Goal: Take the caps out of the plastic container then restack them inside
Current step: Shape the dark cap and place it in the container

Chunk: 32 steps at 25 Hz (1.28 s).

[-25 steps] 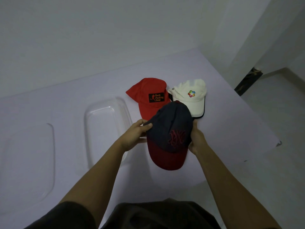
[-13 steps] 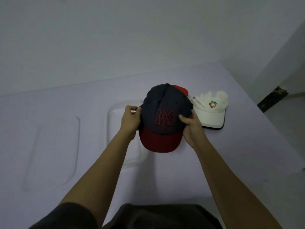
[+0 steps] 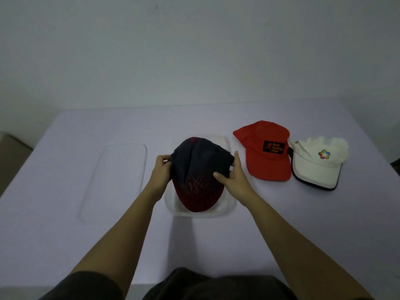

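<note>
On the far left of the pale table (image 3: 65, 234) lies a clear lid (image 3: 114, 180), flat and apart from everything else. Right of it, the left hand (image 3: 161, 172) grips the left side of the navy cap (image 3: 201, 161), fingers curled into the fabric. The cap sits over the clear container (image 3: 227, 210), within its outline, with the dark red brim pointing toward the person. Whether it rests on the bottom cannot be told. The right hand (image 3: 234, 176) pinches the cap's right side, thumb on the front of the crown and fingers behind, so both hands are clamped on the one cap. Just beside the container to the right lies the red cap (image 3: 266, 167), brim toward the person. The white cap (image 3: 316, 167) lies at its right edge, touching or slightly overlapping it.
</note>
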Each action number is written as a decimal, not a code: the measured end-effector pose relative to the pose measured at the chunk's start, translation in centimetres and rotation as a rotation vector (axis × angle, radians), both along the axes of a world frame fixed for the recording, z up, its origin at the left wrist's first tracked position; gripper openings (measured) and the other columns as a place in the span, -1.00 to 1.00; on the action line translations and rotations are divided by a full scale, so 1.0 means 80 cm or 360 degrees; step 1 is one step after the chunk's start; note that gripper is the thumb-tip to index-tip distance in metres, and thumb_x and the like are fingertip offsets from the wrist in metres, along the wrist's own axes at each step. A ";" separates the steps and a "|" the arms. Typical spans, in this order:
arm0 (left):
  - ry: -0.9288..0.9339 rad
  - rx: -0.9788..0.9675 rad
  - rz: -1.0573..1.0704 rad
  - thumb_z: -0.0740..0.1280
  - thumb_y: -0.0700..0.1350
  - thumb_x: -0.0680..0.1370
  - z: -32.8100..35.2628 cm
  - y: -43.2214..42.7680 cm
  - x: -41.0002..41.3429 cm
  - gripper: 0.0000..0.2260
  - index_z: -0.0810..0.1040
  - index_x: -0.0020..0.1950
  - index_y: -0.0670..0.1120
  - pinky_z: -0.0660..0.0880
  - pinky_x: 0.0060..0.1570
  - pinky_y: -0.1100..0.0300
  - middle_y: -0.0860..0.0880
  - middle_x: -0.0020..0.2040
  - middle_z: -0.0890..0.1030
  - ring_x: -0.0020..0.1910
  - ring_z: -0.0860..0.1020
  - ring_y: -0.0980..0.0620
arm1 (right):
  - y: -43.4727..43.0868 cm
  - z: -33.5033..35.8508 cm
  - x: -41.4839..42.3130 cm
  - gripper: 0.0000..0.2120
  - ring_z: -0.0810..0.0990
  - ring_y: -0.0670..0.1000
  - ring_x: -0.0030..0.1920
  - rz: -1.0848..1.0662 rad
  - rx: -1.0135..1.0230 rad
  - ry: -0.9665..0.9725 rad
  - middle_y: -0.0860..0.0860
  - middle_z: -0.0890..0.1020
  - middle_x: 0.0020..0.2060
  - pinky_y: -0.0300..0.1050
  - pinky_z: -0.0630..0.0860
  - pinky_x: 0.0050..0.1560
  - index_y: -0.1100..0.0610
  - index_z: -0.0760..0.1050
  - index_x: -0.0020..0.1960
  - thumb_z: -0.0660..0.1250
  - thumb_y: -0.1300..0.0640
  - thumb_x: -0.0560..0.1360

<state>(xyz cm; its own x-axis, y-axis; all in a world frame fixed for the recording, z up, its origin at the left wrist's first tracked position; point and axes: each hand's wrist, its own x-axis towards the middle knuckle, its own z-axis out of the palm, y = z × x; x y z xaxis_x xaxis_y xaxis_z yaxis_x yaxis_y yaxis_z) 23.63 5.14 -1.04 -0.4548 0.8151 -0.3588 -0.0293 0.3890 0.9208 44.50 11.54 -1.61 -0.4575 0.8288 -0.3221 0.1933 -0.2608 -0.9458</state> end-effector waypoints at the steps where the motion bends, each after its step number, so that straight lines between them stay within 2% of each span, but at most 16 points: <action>1: 0.0027 -0.0010 -0.0032 0.08 -0.10 0.55 -0.005 -0.002 0.000 -0.74 0.33 0.24 -0.04 0.51 0.18 -0.07 -0.15 0.18 0.52 0.12 0.53 -0.11 | -0.005 -0.004 0.000 0.00 0.23 0.04 0.46 0.0015 0.0060 -0.0056 0.03 0.14 0.50 0.12 0.25 0.44 -0.08 -0.34 0.49 0.41 0.15 0.44; 4: 0.0017 0.0103 -0.0066 0.02 0.07 0.59 -0.003 -0.007 0.012 -0.63 0.34 0.34 0.00 0.46 0.19 0.01 -0.01 0.13 0.53 0.12 0.51 -0.04 | -0.012 -0.010 0.001 -0.03 0.18 0.06 0.48 0.0119 0.0297 -0.0284 0.05 0.13 0.49 0.15 0.22 0.45 -0.09 -0.28 0.50 0.40 0.02 0.43; 7: 0.0014 0.0192 -0.0165 -0.08 0.25 0.55 -0.003 -0.011 0.011 -0.47 0.46 0.29 0.02 0.47 0.17 0.08 -0.02 0.15 0.60 0.15 0.55 0.02 | -0.014 -0.010 -0.002 -0.14 0.22 0.08 0.44 0.0251 0.0399 -0.0466 0.11 0.16 0.44 -0.06 0.21 0.40 0.03 -0.19 0.52 0.36 0.05 0.48; 9: 0.0091 0.0146 -0.0291 -0.13 0.26 0.56 -0.008 -0.014 0.007 -0.42 0.52 0.24 0.01 0.48 0.17 0.09 -0.06 0.14 0.63 0.15 0.57 0.02 | -0.014 -0.015 -0.002 -0.16 0.28 0.09 0.40 0.0343 0.0462 -0.0589 0.12 0.16 0.40 -0.15 0.25 0.33 0.05 -0.20 0.52 0.33 0.05 0.50; 11: 0.0240 0.0041 -0.0345 -0.17 0.20 0.61 -0.008 -0.012 0.006 -0.41 0.60 0.06 -0.05 0.48 0.09 0.16 -0.07 0.01 0.66 0.04 0.59 0.04 | -0.014 -0.019 0.000 -0.15 0.30 0.09 0.37 0.0417 0.0577 -0.0697 0.12 0.11 0.39 -0.19 0.25 0.32 0.10 -0.24 0.52 0.31 0.03 0.51; 12: 0.0366 -0.0012 -0.0330 -0.18 0.16 0.63 -0.006 -0.009 0.008 -0.41 0.59 -0.11 -0.06 0.46 -0.02 0.20 -0.05 -0.13 0.64 -0.11 0.58 0.06 | -0.014 -0.022 0.000 -0.15 0.30 0.10 0.37 0.0452 0.0651 -0.0749 0.12 0.06 0.41 -0.17 0.26 0.33 0.14 -0.24 0.52 0.30 0.01 0.51; 14: 0.0577 -0.0054 -0.0277 -0.15 0.10 0.65 -0.008 -0.003 0.012 -0.46 0.37 -0.40 -0.07 0.37 -0.24 0.19 -0.02 -0.40 0.46 -0.38 0.42 0.05 | -0.012 -0.030 0.001 -0.17 0.33 0.12 0.37 0.0491 0.0782 -0.0863 0.10 0.05 0.44 -0.02 0.30 0.37 0.16 -0.20 0.52 0.27 -0.05 0.51; 15: 0.0625 -0.0059 -0.0254 -0.11 0.09 0.65 -0.010 0.000 0.012 -0.49 0.27 -0.43 -0.07 0.33 -0.28 0.18 -0.02 -0.43 0.38 -0.41 0.34 0.03 | -0.013 -0.033 0.001 -0.19 0.33 0.12 0.35 0.0474 0.0835 -0.0920 0.08 0.11 0.44 0.06 0.30 0.36 0.12 -0.18 0.52 0.23 -0.12 0.51; 17: 0.0697 -0.0046 -0.0208 -0.06 0.07 0.65 -0.019 0.000 0.009 -0.53 0.32 -0.39 -0.06 0.34 -0.22 0.18 -0.03 -0.33 0.41 -0.31 0.40 0.00 | -0.014 -0.042 0.005 -0.23 0.34 0.08 0.30 0.0382 0.0999 -0.1101 0.03 0.29 0.36 0.11 0.23 0.30 0.00 -0.09 0.53 0.08 -0.29 0.45; 19: 0.0715 -0.0043 -0.0210 -0.07 0.05 0.65 -0.019 -0.006 0.008 -0.55 0.53 -0.15 -0.08 0.38 -0.03 0.18 -0.03 -0.11 0.52 -0.11 0.49 0.00 | -0.011 -0.048 0.010 -0.22 0.33 0.08 0.27 0.0315 0.1115 -0.1285 -0.01 0.38 0.29 0.15 0.19 0.29 -0.08 0.00 0.51 -0.05 -0.38 0.36; 20: 0.0632 -0.0020 -0.0233 -0.07 0.05 0.65 -0.016 -0.009 0.007 -0.56 0.56 -0.01 -0.08 0.39 0.04 0.17 -0.01 -0.03 0.55 -0.04 0.51 0.03 | -0.007 -0.050 0.012 -0.21 0.31 0.08 0.28 0.0318 0.1125 -0.1337 -0.01 0.38 0.28 0.16 0.17 0.29 -0.09 0.01 0.50 -0.08 -0.40 0.35; 23: 0.0298 0.0069 -0.0428 -0.02 0.02 0.54 -0.014 -0.013 -0.004 -0.60 0.49 0.21 -0.04 0.42 0.16 0.18 0.00 0.14 0.57 0.13 0.51 0.05 | 0.003 -0.052 0.011 -0.19 0.28 0.07 0.30 0.0374 0.1151 -0.1360 -0.02 0.37 0.31 0.09 0.15 0.29 -0.07 0.00 0.51 -0.09 -0.41 0.35; 25: 0.0295 -0.0014 -0.0515 0.02 -0.05 0.44 -0.018 -0.012 -0.011 -0.56 0.43 0.27 -0.06 0.40 0.10 0.23 -0.04 0.21 0.52 0.16 0.49 -0.01 | 0.006 -0.050 0.006 -0.21 0.25 0.06 0.34 0.0369 0.1108 -0.1277 -0.03 0.38 0.33 0.04 0.12 0.27 -0.04 0.00 0.51 0.02 -0.37 0.38; 27: 0.0422 -0.0161 -0.0571 0.07 -0.09 0.37 -0.021 -0.007 -0.012 -0.54 0.38 0.27 -0.05 0.42 0.11 0.14 -0.07 0.21 0.51 0.13 0.48 -0.05 | 0.005 -0.050 0.002 -0.24 0.20 0.05 0.38 0.0382 0.1060 -0.1207 -0.03 0.38 0.34 0.07 0.08 0.31 0.00 0.01 0.50 0.07 -0.30 0.39; 29: 0.0762 -0.0245 -0.0717 0.07 -0.05 0.38 -0.025 -0.002 -0.011 -0.54 0.38 0.27 -0.04 0.35 0.26 -0.04 -0.05 0.15 0.52 0.14 0.47 -0.08 | 0.006 -0.051 0.001 -0.27 0.19 0.07 0.40 0.0423 0.1084 -0.1245 -0.02 0.33 0.39 0.13 0.09 0.34 0.00 0.08 0.48 0.01 -0.31 0.39; 32: 0.1245 -0.0290 -0.0737 0.07 0.07 0.37 -0.041 0.007 -0.019 -0.46 0.45 0.28 -0.09 0.31 0.33 -0.10 -0.07 0.23 0.53 0.30 0.38 -0.17 | 0.012 -0.053 0.003 -0.30 0.09 0.12 0.46 0.0525 0.1123 -0.1440 0.02 0.07 0.52 0.19 0.04 0.38 0.02 0.10 0.48 0.02 -0.31 0.44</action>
